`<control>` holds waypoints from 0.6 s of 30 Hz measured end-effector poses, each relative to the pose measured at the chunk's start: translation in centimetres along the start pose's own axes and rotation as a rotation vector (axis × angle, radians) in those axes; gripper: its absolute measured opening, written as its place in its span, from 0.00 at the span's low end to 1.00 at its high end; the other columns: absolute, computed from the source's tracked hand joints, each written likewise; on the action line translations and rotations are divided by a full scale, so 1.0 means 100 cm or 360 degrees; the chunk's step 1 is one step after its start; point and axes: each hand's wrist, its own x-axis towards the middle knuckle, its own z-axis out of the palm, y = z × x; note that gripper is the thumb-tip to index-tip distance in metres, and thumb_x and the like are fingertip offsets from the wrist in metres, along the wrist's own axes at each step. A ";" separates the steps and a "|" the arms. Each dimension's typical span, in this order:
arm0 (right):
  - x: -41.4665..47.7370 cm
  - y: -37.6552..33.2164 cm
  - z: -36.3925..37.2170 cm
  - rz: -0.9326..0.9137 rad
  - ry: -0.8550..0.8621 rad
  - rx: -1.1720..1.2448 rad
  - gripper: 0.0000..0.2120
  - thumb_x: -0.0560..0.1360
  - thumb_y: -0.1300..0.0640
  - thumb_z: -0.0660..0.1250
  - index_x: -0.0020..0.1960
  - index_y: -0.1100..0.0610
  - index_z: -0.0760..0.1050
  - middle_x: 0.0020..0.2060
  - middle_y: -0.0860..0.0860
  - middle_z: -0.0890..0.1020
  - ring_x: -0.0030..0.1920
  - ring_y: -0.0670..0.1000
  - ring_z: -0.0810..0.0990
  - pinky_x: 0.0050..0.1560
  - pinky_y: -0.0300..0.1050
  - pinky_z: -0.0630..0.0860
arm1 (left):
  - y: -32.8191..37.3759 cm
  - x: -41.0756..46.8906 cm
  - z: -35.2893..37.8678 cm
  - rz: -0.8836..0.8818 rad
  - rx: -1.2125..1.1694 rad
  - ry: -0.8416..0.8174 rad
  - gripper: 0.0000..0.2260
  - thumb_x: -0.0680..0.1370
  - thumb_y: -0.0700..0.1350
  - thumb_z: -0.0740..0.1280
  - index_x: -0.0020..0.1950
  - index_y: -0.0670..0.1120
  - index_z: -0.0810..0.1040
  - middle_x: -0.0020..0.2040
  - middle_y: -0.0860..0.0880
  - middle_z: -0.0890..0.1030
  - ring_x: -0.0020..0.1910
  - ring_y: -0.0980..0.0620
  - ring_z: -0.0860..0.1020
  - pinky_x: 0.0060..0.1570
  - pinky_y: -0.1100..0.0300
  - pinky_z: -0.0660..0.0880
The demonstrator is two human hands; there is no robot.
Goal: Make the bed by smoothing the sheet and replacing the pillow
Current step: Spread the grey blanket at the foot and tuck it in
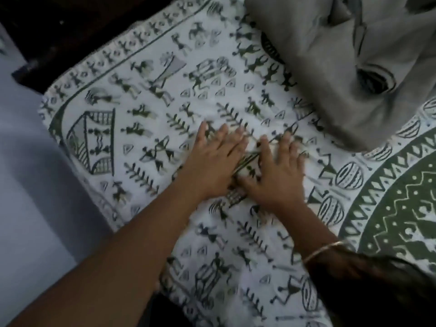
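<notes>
sheet (146, 95): white, dark figure print, lies under both grips, creased between them | left hand (212, 161): grip spread, palm pressing sheet | right hand (276, 175): grip spread, pressing just beside left | pillow (330, 74): grey, beyond right fingertips, on sheet | bangle (323, 251): right wrist

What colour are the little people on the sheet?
Dark green, printed on the white sheet; head view.
</notes>
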 end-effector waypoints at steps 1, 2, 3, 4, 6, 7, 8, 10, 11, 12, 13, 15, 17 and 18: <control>-0.013 0.003 -0.002 -0.0056 -0.0002 -0.0017 0.43 0.71 0.27 0.50 0.78 0.47 0.39 0.77 0.59 0.40 0.76 0.61 0.37 0.73 0.64 0.39 | 0.009 -0.011 -0.003 -0.0069 -0.0102 0.0134 0.36 0.78 0.55 0.59 0.78 0.46 0.42 0.79 0.47 0.44 0.77 0.43 0.45 0.69 0.35 0.38; -0.023 0.002 -0.008 -0.0015 -0.0004 0.0033 0.41 0.73 0.29 0.48 0.78 0.48 0.40 0.76 0.59 0.39 0.76 0.60 0.36 0.73 0.61 0.37 | 0.018 -0.024 -0.003 -0.0141 -0.0186 0.0267 0.34 0.77 0.54 0.59 0.78 0.45 0.49 0.79 0.46 0.51 0.77 0.42 0.51 0.69 0.33 0.43; -0.037 0.001 -0.005 0.0006 0.0044 0.0041 0.39 0.74 0.30 0.47 0.78 0.49 0.40 0.76 0.60 0.40 0.75 0.61 0.36 0.73 0.60 0.36 | 0.029 -0.042 0.004 -0.0211 -0.0231 0.0360 0.31 0.77 0.53 0.59 0.77 0.45 0.55 0.77 0.45 0.57 0.75 0.41 0.57 0.69 0.32 0.48; -0.052 -0.001 0.004 0.0048 0.0131 0.0027 0.39 0.74 0.31 0.45 0.78 0.50 0.41 0.76 0.61 0.41 0.75 0.62 0.36 0.73 0.61 0.37 | 0.037 -0.060 0.017 -0.0272 -0.0253 0.0412 0.30 0.77 0.54 0.58 0.76 0.45 0.58 0.76 0.45 0.61 0.74 0.41 0.60 0.68 0.31 0.52; -0.071 -0.022 0.025 0.0042 0.0170 -0.0008 0.39 0.74 0.32 0.45 0.78 0.52 0.43 0.76 0.62 0.43 0.75 0.64 0.38 0.72 0.64 0.38 | 0.038 -0.090 0.048 -0.0345 -0.0252 0.0331 0.29 0.78 0.59 0.55 0.76 0.47 0.59 0.76 0.47 0.62 0.73 0.40 0.61 0.67 0.30 0.53; -0.073 -0.036 0.032 -0.0003 0.0159 -0.0009 0.39 0.75 0.33 0.45 0.78 0.54 0.44 0.76 0.63 0.44 0.75 0.66 0.39 0.72 0.65 0.39 | 0.031 -0.102 0.062 -0.0349 -0.0229 0.0312 0.29 0.78 0.61 0.52 0.76 0.49 0.59 0.76 0.47 0.61 0.74 0.40 0.60 0.67 0.31 0.52; -0.073 -0.052 0.038 -0.0082 0.0166 0.0001 0.38 0.76 0.34 0.45 0.78 0.55 0.46 0.76 0.63 0.46 0.75 0.67 0.40 0.72 0.67 0.39 | 0.020 -0.111 0.073 -0.0336 -0.0226 0.0326 0.29 0.78 0.62 0.50 0.76 0.50 0.58 0.76 0.48 0.60 0.74 0.39 0.59 0.67 0.31 0.50; -0.078 -0.082 0.041 -0.0342 0.0141 0.0021 0.34 0.77 0.38 0.44 0.78 0.53 0.49 0.77 0.61 0.47 0.75 0.66 0.40 0.71 0.69 0.39 | -0.006 -0.127 0.086 -0.0393 -0.0205 0.0376 0.30 0.78 0.64 0.48 0.77 0.53 0.56 0.77 0.46 0.59 0.74 0.38 0.57 0.67 0.32 0.46; -0.080 -0.090 0.041 -0.0472 0.0139 0.0013 0.34 0.77 0.37 0.44 0.78 0.52 0.48 0.77 0.59 0.47 0.75 0.65 0.39 0.70 0.69 0.37 | -0.019 -0.134 0.088 -0.0470 -0.0196 0.0410 0.30 0.78 0.64 0.48 0.77 0.52 0.55 0.77 0.45 0.58 0.75 0.38 0.56 0.67 0.31 0.45; -0.081 -0.095 0.042 -0.0562 0.0163 0.0024 0.34 0.76 0.36 0.45 0.78 0.51 0.48 0.77 0.58 0.47 0.75 0.64 0.40 0.70 0.67 0.36 | -0.029 -0.142 0.089 -0.0538 -0.0195 0.0465 0.29 0.78 0.63 0.49 0.77 0.52 0.55 0.77 0.43 0.57 0.75 0.37 0.55 0.66 0.29 0.44; -0.081 -0.095 0.041 -0.0590 0.0186 0.0026 0.36 0.76 0.35 0.47 0.78 0.51 0.49 0.77 0.58 0.48 0.76 0.63 0.41 0.70 0.66 0.36 | -0.035 -0.150 0.090 -0.0560 -0.0198 0.0506 0.29 0.78 0.62 0.50 0.77 0.51 0.55 0.77 0.43 0.56 0.75 0.36 0.54 0.67 0.28 0.45; -0.086 -0.090 0.042 -0.0557 0.0272 -0.0011 0.38 0.75 0.34 0.50 0.78 0.54 0.50 0.76 0.61 0.51 0.76 0.64 0.45 0.71 0.66 0.39 | -0.036 -0.164 0.097 -0.0457 -0.0190 0.0554 0.29 0.78 0.61 0.52 0.77 0.51 0.56 0.77 0.43 0.57 0.75 0.35 0.55 0.65 0.27 0.50; -0.098 -0.091 0.047 -0.0520 0.0228 -0.0112 0.41 0.74 0.32 0.51 0.77 0.58 0.52 0.75 0.65 0.53 0.75 0.66 0.47 0.71 0.69 0.44 | -0.037 -0.172 0.107 -0.0363 -0.0208 0.0531 0.29 0.78 0.63 0.53 0.77 0.51 0.57 0.77 0.45 0.57 0.75 0.37 0.55 0.64 0.27 0.52; -0.103 -0.094 0.051 -0.0542 0.0166 -0.0164 0.43 0.73 0.31 0.50 0.77 0.60 0.53 0.74 0.67 0.54 0.75 0.67 0.48 0.70 0.70 0.46 | -0.042 -0.173 0.111 -0.0365 -0.0212 0.0516 0.30 0.78 0.63 0.53 0.77 0.52 0.56 0.77 0.47 0.56 0.75 0.37 0.55 0.64 0.26 0.52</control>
